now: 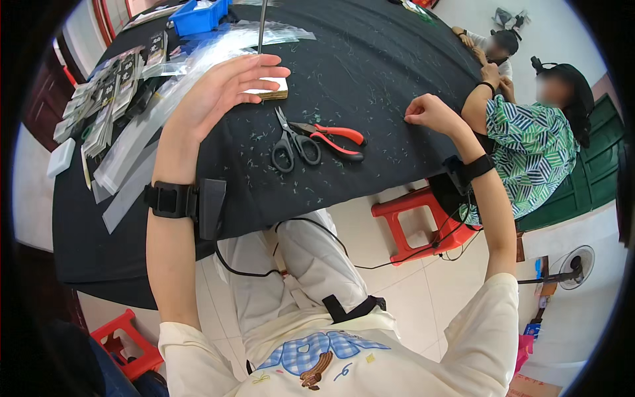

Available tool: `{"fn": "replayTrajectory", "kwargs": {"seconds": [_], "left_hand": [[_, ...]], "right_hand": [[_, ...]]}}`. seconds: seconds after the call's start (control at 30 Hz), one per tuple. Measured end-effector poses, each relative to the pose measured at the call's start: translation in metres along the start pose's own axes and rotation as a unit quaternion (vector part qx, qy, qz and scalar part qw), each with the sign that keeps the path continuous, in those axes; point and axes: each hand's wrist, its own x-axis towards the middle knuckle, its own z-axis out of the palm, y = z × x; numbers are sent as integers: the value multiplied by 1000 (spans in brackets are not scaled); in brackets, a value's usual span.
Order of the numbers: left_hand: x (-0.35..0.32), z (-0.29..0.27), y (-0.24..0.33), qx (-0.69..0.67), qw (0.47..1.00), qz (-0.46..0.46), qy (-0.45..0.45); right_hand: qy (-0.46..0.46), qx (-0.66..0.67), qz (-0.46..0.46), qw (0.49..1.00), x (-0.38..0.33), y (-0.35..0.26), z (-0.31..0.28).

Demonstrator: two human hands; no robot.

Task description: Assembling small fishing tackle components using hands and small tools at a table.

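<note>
I see my left hand [221,89] raised over the round table covered in black cloth [370,73], fingers spread wide and flat, the fingertips resting on or just above a small pale wooden block [272,88] that carries a thin upright metal rod [262,26]. I judge the hand steadies the block so the rod stays vertical; whether it actually presses down I cannot tell. My right hand [430,112] sits well apart near the table's right edge, fingers drawn narrow into a pinch at the cloth; whatever they hold is too small to make out.

Between the hands, near the front edge, lie black-handled scissors [291,142] touching red-handled pliers [334,139], probably left there for easy reach of either hand. Fine pale clippings speckle the cloth around them.

To the left, long clear plastic sleeves [132,159] fan out toward the table's edge, and beside them rows of small flat packets with dark printed cards [109,99] lie stacked. A blue plastic tray [198,16] stands at the far side. Another person in a green patterned top [529,149] sits at the right, and a red plastic stool [417,218] stands under the table's rim.
</note>
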Motion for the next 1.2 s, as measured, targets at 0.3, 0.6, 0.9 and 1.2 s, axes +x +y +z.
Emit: {"fn": "replayTrajectory", "kwargs": {"seconds": [0.3,0.6,0.9,1.2], "left_hand": [[1,0,-2,5,1000,6,3],[1,3,-1,10,1000,17,4],[-1,4,1,23,999,7,21],[-5,11,4,86,996,10,-18]], "right_hand": [[-14,-10,-6,1000,-1,-4,1],[-9,53,-24,998,-7,-7,-17],[-9,96,-150,984,-34,-98,-41],[6,92,-313,945,-40,-163,-32]]}}
